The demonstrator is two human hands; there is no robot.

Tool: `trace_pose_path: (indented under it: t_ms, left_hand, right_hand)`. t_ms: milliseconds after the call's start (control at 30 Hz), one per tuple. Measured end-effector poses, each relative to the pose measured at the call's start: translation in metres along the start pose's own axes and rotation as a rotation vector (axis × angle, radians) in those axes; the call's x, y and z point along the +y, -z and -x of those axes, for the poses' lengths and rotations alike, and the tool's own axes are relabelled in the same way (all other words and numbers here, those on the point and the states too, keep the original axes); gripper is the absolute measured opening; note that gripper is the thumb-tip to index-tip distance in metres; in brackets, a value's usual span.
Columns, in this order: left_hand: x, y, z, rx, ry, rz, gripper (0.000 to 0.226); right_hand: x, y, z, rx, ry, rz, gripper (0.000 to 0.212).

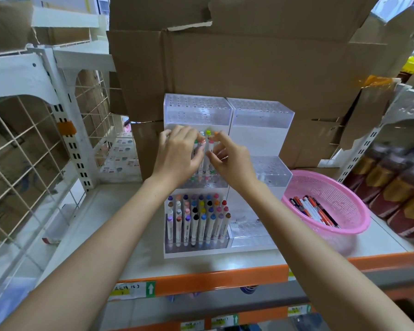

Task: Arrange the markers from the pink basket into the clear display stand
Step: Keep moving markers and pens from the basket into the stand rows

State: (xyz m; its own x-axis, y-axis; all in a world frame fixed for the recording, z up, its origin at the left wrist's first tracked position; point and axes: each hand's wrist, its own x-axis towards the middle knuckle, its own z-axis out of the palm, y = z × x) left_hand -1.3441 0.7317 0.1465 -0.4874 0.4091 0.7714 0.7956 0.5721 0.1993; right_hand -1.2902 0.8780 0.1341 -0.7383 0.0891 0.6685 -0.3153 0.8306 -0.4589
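A clear tiered display stand [198, 108] sits on the shelf, its bottom tier full of several upright markers [196, 218] with coloured caps. At the middle tier, my left hand [177, 154] holds a bundle of white markers [202, 149]. My right hand [230, 158] pinches one pink-capped marker [210, 151] of that bundle. A second clear stand [263, 113] beside it holds no markers that I can see. The pink basket [344, 199] at the right holds several pens and markers [313, 210].
Flattened cardboard [249, 56] stands behind the stands. A white wire rack [46, 139] borders the left, and packaged goods [397, 187] crowd the right. The shelf's orange front edge [201, 278] runs below my forearms.
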Motion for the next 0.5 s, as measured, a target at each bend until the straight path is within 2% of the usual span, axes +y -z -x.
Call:
trace_pose_path:
  t_ms: [167,300,500]
  left_hand:
    - [0.000,0.001,0.000,-0.029,0.012,0.001,0.009]
    - [0.003,0.004,0.003,-0.020,0.011,0.017,0.017]
    - [0.016,0.007,0.003,-0.012,-0.015,-0.022,0.023]
  right_hand:
    - [0.000,0.008,0.000,-0.002,0.063,0.080,0.022]
    - [0.004,0.011,0.001,0.063,0.155,0.279,0.022]
    - [0.009,0.018,0.001,0.105,0.183,0.276,0.042]
